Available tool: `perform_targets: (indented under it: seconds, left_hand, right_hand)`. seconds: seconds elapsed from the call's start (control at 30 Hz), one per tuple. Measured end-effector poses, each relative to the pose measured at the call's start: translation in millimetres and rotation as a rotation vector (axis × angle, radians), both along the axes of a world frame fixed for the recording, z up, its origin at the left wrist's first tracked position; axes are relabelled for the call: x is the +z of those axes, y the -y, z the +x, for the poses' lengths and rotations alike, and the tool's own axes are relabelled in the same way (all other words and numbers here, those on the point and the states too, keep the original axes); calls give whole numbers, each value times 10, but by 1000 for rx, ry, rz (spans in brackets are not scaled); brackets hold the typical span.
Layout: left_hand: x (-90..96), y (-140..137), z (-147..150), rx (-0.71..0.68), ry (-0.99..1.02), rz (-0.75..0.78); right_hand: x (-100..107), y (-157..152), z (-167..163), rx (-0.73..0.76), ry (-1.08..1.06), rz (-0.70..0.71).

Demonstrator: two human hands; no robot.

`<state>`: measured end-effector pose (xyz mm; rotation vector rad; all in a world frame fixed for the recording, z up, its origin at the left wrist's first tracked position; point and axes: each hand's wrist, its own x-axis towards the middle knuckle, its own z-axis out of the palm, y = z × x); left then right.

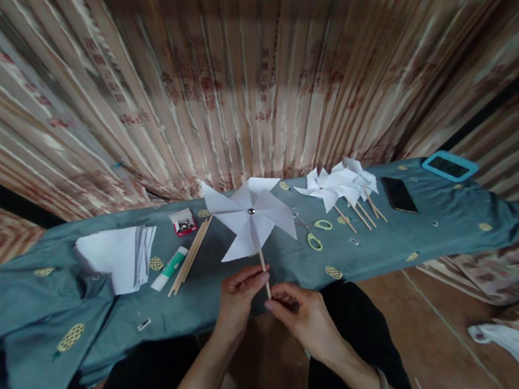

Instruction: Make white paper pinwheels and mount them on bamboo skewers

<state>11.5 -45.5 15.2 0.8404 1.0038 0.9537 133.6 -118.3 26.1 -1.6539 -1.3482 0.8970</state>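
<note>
A white paper pinwheel point(272, 217) with a shiny metal pin at its centre stands upright on a thin wooden stick, in front of me. My left hand point(239, 295) pinches the stick below the paper blades. Lower down, the fingers of my right hand point(297, 313) are closed at the stick's bottom end. Behind the pinwheel and to its right lie green-handled scissors point(315, 241), their blades partly hidden. Several finished paper pinwheels point(332, 187) on sticks rest overlapping on the cloth farther right.
A patterned green cloth point(270, 281) covers the narrow table. To the left lie folded white paper point(113, 256), a glue stick point(169, 269), several wooden sticks point(192, 256) and a small red box point(183, 223) of metal pins. A black phone point(399, 194) and a blue-framed device point(450, 166) lie right.
</note>
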Motion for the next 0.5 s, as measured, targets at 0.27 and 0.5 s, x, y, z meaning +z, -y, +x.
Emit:
perform_targets:
  seconds: [0.27, 0.5]
  left_hand:
    - [12, 108, 184, -79, 104, -22]
    - [-57, 117, -8, -112, -48, -70]
  right_hand:
    - [-35, 46, 422, -121, -97, 21]
    - [-118, -324, 1497, -227, -88, 0]
